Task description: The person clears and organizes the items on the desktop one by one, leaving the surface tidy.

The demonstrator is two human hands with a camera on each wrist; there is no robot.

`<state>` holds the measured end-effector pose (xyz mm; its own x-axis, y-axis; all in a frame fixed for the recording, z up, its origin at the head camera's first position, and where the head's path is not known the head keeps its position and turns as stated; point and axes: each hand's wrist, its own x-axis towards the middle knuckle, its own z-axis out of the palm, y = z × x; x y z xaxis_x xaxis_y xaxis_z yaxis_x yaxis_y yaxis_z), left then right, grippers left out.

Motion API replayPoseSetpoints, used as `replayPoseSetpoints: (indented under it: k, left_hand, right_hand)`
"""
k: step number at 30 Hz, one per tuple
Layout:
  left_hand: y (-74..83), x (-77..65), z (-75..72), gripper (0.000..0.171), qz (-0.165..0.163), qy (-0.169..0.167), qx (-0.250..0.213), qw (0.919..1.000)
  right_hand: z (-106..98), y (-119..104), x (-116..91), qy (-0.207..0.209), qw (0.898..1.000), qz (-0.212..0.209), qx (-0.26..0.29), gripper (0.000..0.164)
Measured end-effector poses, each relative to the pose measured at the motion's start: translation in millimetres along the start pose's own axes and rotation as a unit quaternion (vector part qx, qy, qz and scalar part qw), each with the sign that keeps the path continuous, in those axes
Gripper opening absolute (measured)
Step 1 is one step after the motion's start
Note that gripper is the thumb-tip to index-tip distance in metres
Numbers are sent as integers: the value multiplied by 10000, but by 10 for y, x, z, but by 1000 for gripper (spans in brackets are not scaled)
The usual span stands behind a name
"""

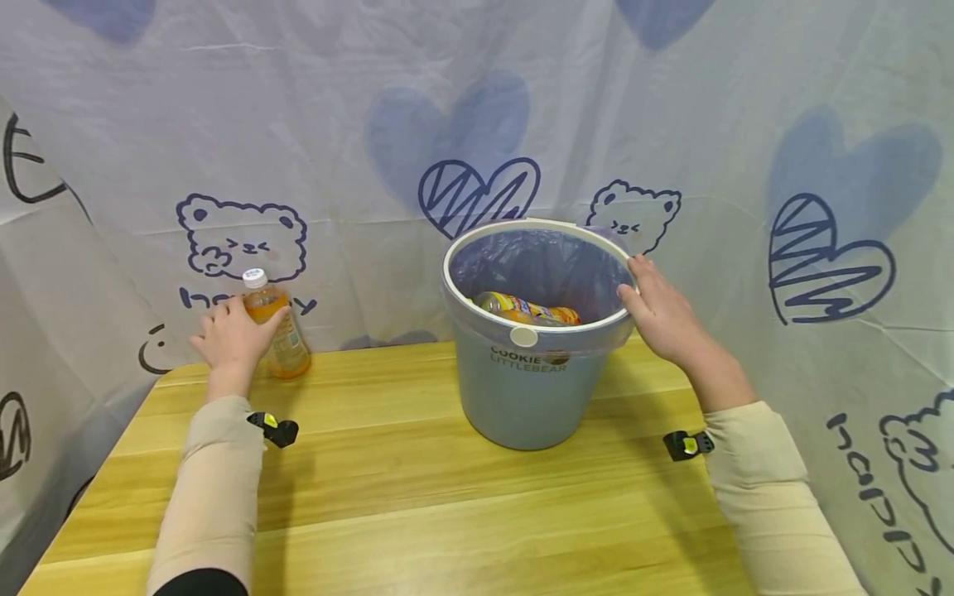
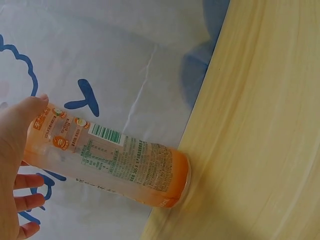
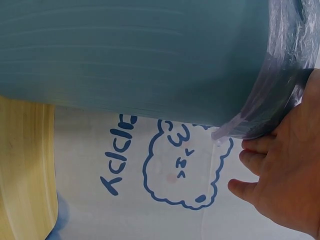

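An orange drink bottle [image 1: 287, 343] with a white cap stands at the back left of the table, its base on the wood. My left hand [image 1: 237, 335] holds its upper part, thumb on the near side; in the left wrist view several fingers [image 2: 30, 202] extend below it. A grey-blue trash bin [image 1: 522, 397] with a white rim and clear plastic liner stands right of centre. My right hand [image 1: 666, 314] grips the bin's right rim, thumb over the edge and other fingers outside. Inside the bin lies a bottle with a yellow and red label [image 1: 537, 310], partly hidden.
The wooden table [image 1: 417, 513] ends against a pale curtain [image 1: 328, 124] printed with hearts and bears. It hangs close behind the bottle and the bin, and along both sides.
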<state>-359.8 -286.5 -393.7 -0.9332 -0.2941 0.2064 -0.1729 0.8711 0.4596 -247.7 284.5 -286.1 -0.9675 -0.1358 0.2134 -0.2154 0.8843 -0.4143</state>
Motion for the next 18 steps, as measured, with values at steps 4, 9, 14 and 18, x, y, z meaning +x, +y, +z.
replayPoseSetpoints:
  k: [4, 9, 14, 18]
  left_hand:
    - [14, -42, -5, 97, 72, 54, -65, 9999]
    - [25, -97, -11, 97, 167, 110, -60, 9998]
    - [29, -137, -6, 97, 249, 169, -3, 9995]
    - [29, -160, 7, 97, 344, 219, 29, 9992]
  right_hand:
    - [-3, -5, 0, 4, 10000, -6, -18, 66]
    - [-13, -10, 3, -14, 9999, 1, -103, 66]
    - [-27, -12, 6, -79, 9995, 27, -302, 66]
    - [-38, -18, 5, -123, 9991, 89, -395, 66]
